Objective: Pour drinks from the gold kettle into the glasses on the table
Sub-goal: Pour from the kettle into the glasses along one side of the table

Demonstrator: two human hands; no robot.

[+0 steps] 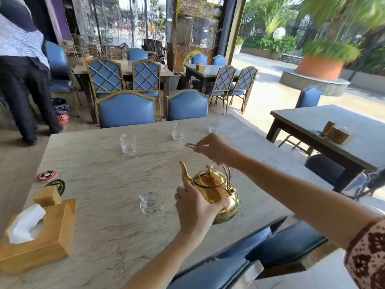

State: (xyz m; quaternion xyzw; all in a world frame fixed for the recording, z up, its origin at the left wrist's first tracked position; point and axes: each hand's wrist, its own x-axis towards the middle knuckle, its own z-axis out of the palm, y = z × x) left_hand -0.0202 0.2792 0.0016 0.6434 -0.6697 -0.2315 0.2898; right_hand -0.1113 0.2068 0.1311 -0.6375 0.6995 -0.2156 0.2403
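Note:
The gold kettle [214,189] sits on the marble table [100,184], spout pointing up and left. My right hand [214,150] grips the top of its arched handle. My left hand [195,203] cups the kettle's near side below the spout. A clear glass [149,200] with a little liquid stands just left of the kettle. Three empty cut glasses stand farther back: one at the left [127,143], one in the middle [178,131], one at the far right [214,126]. Another glass [270,163] shows partly behind my right forearm.
A wooden tissue box [39,238] sits at the near left corner, with two round coasters [47,175] behind it. Blue chairs [127,110] line the far edge and the near right side. A person [23,65] stands at the far left. Another table [333,130] is to the right.

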